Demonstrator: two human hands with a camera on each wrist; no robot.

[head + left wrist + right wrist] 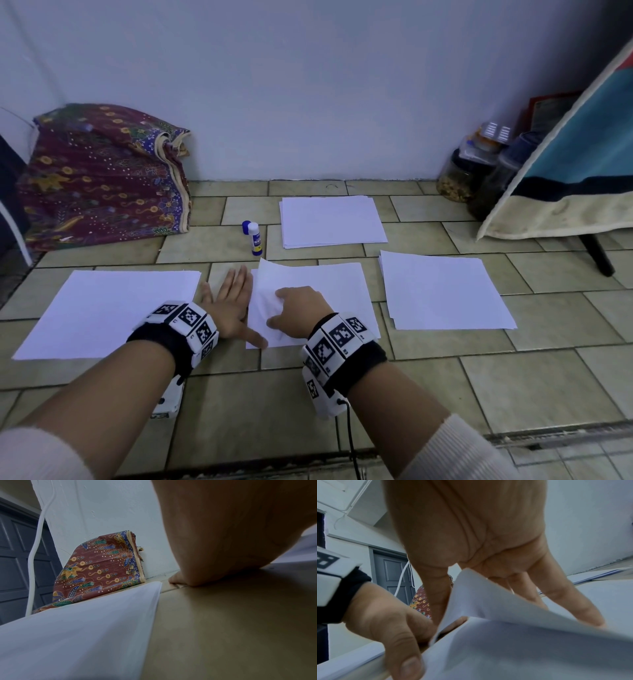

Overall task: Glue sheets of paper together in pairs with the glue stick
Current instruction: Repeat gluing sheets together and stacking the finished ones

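Several spreads of white paper lie on the tiled floor: a left stack (102, 308), a far stack (332, 221), a right stack (442, 291) and a middle pair (339, 284). My right hand (291, 308) is on the middle sheets. The top sheet (505, 628) curls up at its left edge between the thumb and fingers of the right hand (471, 534). My left hand (233, 301) lies flat on the floor just left of this paper, fingers straight, thumb (393, 635) at its near corner. A glue stick (255, 240) stands upright beyond, its blue cap (246, 227) beside it.
A folded batik cloth (102, 178) leans on the wall at the back left. Jars (459, 178) stand in the back right corner beside a fabric-draped frame (565, 192) with a black leg (597, 257). Bare tiles lie in front of the papers.
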